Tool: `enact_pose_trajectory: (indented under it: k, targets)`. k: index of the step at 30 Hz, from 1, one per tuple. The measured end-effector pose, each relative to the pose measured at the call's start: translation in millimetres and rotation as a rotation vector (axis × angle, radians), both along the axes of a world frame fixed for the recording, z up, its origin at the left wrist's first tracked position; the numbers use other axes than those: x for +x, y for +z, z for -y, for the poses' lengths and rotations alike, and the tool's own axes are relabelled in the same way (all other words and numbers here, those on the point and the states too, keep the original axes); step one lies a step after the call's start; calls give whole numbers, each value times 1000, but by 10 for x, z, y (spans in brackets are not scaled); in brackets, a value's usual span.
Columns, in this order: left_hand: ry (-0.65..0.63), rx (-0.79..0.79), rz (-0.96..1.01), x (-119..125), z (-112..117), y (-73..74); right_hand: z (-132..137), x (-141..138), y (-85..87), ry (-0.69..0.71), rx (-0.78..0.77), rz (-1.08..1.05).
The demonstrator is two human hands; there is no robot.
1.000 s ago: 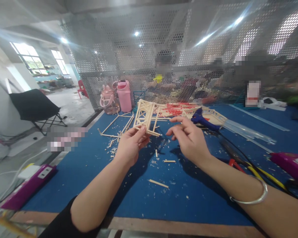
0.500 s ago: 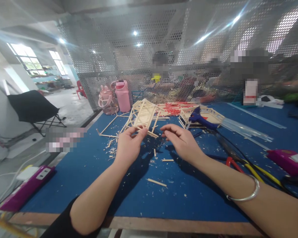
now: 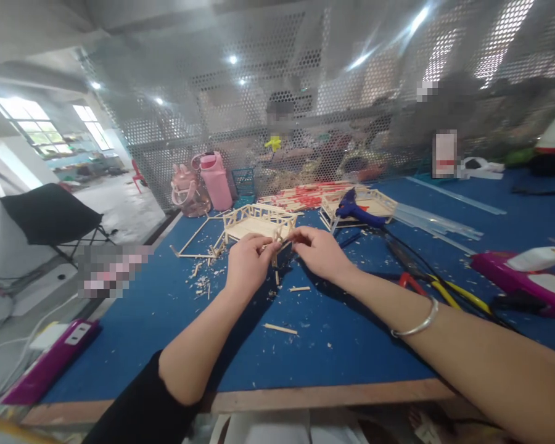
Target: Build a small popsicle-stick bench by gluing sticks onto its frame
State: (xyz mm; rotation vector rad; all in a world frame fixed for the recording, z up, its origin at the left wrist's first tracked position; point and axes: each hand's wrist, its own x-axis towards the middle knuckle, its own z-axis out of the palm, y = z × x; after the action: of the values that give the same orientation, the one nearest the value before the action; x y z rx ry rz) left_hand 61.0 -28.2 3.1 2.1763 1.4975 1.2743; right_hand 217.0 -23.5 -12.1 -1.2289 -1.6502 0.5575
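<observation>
A pale model (image 3: 247, 227) built of thin wooden sticks, with a flat floor and low railings, sits on the blue tabletop. My left hand (image 3: 250, 262) is closed on its near right corner, thumb and forefinger pinching the sticks. My right hand (image 3: 321, 253) is closed beside that corner, its fingertips pinched together close to the left thumb. Whatever those right fingertips hold is too small to make out. Below the hands lie short cut sticks (image 3: 281, 329) and pale crumbs.
A second stick model (image 3: 374, 205) stands right, with a blue glue gun (image 3: 363, 216) against it. Clear glue sticks (image 3: 437, 222), yellow-handled pliers (image 3: 460, 296) and a purple power strip (image 3: 522, 280) lie right. Red-and-pale sticks (image 3: 305, 196) and a pink bottle (image 3: 216, 182) are behind.
The wooden model has gone from tilted up to lying nearly level on the table. My right hand has closed the gap to my left hand and the model's corner. The view has shifted slightly.
</observation>
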Motion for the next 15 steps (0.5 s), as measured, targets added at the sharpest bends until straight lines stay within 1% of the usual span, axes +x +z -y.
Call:
enact_pose_trajectory:
  k: [2,4,7,9,11,13,15]
  targets:
    - [-33,-33,0,39,-44,-23,-36,11,-15,-26,22,-42]
    - [-88,-57,31,60,-88,-60,-81,33,-28,-9,2,-114]
    - [-150,-138,149,48,-129,-117,-146,90,-23,12,-73,-202]
    - [-138,-223,242,5,-135,-129,-177,146,-4,-39,-94,-210]
    - [-62,-228,288,-73,-140,-111,-196,206,22,-101,-69,-198]
    - [74,-128,289,-176,-169,-80,-199,258,50,-144,-27,-177]
    - [250,-7,299,-283,-233,-58,-181,290,82,-174,-3,-105]
